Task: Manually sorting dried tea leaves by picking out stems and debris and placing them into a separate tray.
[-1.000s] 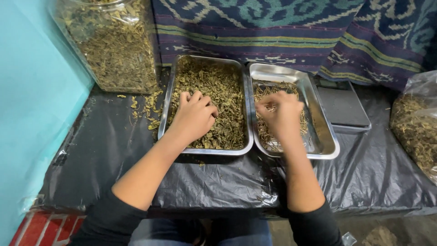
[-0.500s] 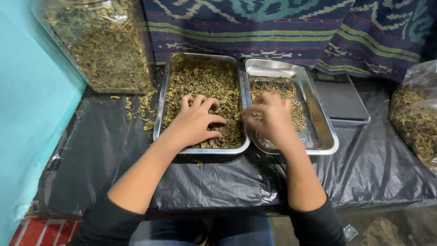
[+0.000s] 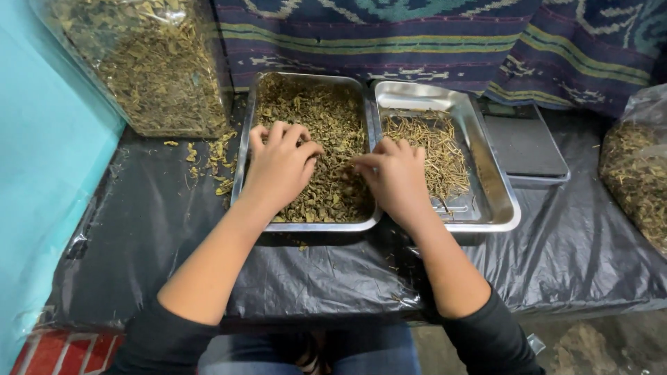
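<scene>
Two steel trays sit side by side on a black plastic sheet [image 3: 174, 229] covering the work surface. The left tray [image 3: 244, 149] is filled with dark green-brown dried leaf material [image 3: 333, 121]. The right tray [image 3: 497, 187] holds a thinner layer of pale, straw-like stems [image 3: 434, 149], gathered toward its left and far part, with bare metal showing at the right and near edges.

The left hand [image 3: 281, 167] rests palm down on the leaf material in the near part of the left tray, fingers spread and slightly curled into the pile; whether anything is gripped beneath it cannot be told. The right hand [image 3: 396, 177] lies across the shared rim of the two trays, its fingers drawn together and pointing left into the leaf material, apparently pinching at it; what lies between the fingertips is hidden.

A large clear bag of dried leaves [image 3: 146, 62] stands at the far left, with loose fragments [image 3: 208, 163] scattered on the sheet beside the left tray. A flat dark scale [image 3: 528, 146] sits just right of the right tray. A second clear bag [image 3: 636, 173] stands at the right edge. A striped patterned cloth [image 3: 451, 42] hangs behind.
</scene>
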